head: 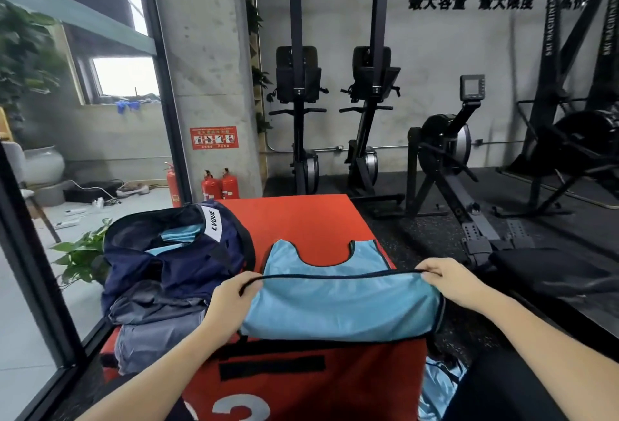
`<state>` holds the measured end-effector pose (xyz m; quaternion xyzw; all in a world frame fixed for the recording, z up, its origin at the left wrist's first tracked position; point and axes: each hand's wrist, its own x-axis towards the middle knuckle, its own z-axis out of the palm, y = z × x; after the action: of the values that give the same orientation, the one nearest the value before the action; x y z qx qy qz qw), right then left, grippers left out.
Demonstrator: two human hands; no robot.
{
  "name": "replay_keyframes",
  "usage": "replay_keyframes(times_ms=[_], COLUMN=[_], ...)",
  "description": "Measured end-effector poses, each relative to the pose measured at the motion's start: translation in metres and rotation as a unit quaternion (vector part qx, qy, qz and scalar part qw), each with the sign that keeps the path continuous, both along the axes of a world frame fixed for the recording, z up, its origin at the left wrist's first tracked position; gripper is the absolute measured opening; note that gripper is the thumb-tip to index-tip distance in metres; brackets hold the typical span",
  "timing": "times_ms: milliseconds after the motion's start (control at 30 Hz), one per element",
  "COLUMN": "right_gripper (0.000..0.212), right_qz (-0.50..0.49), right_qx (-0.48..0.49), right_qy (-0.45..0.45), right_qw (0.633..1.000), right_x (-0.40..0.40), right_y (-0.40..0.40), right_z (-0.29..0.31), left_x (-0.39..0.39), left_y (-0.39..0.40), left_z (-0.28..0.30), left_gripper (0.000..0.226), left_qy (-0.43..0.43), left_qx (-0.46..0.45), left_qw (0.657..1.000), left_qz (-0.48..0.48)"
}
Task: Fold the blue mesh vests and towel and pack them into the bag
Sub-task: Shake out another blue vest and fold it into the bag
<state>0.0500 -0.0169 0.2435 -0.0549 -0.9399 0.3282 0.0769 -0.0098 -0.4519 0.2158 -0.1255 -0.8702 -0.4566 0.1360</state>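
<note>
head | left hand [231, 303] pinches vest [338, 306] hem | right hand [445, 278] pinches hem

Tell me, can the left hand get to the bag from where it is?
Probably yes. The bag sits open right beside the left hand on the red box, with nothing between them. But that hand is pinching the vest, so it must let go or carry it.

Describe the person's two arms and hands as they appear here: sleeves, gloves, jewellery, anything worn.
Both forearms are bare from the bottom edge of the picture to the wrists, with no sleeve in view. The left hand and the right hand wear no gloves, and no watch, bracelet or ring shows on the sides facing the camera. The upper arms lie outside the picture, so any short sleeve there cannot be seen.
</note>
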Motion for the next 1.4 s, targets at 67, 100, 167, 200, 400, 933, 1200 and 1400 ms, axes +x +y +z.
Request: replay_keyframes(times_ms=[67,100,167,200,400,933,1200,1400], right_gripper=[0.021,0.022,0.024,0.024,0.008,0.027,0.024,0.023], right_qz=[-0.01,-0.016,-0.026,-0.031,-0.087,0.058,0.055,-0.01], right_qx=[0.004,0.01,0.023,0.026,0.001,-0.066,-0.15,-0.392], right_qy=[0.004,0.006,0.009,0.01,-0.003,-0.007,0.004,0.007], right_qw=[1.0,1.0,0.999,0.999,0.996,0.996,0.987,0.92], right_x=[-0.018,-0.029,-0.053,-0.067,-0.157,-0.355,-0.386,-0.378], right_y=[0.002,0.002,0.001,0.002,-0.004,-0.205,-0.22,-0.209], right_z=[0.008,0.012,0.018,0.019,-0.015,-0.11,-0.117,-0.104], left_x=[-0.013,-0.021,-0.043,-0.057,-0.151,-0.308,-0.332,-0.33], left_y=[0.005,0.009,0.016,0.019,0.039,0.071,0.07,0.069], left_z=[0.011,0.016,0.022,0.023,-0.008,-0.084,-0.088,-0.077], left_gripper=[0.021,0.021,0.019,0.018,0.021,0.02,0.015,0.018], left_qy=[0.015,0.021,0.024,0.023,-0.044,-0.101,-0.171,-0.203], left_qx=[0.003,0.005,0.003,0.003,-0.024,0.005,0.147,0.345], left_qw=[1.0,1.0,0.999,0.999,0.997,0.989,0.966,0.906], left_qz=[0.011,0.013,0.023,0.028,0.066,0.109,0.128,0.139])
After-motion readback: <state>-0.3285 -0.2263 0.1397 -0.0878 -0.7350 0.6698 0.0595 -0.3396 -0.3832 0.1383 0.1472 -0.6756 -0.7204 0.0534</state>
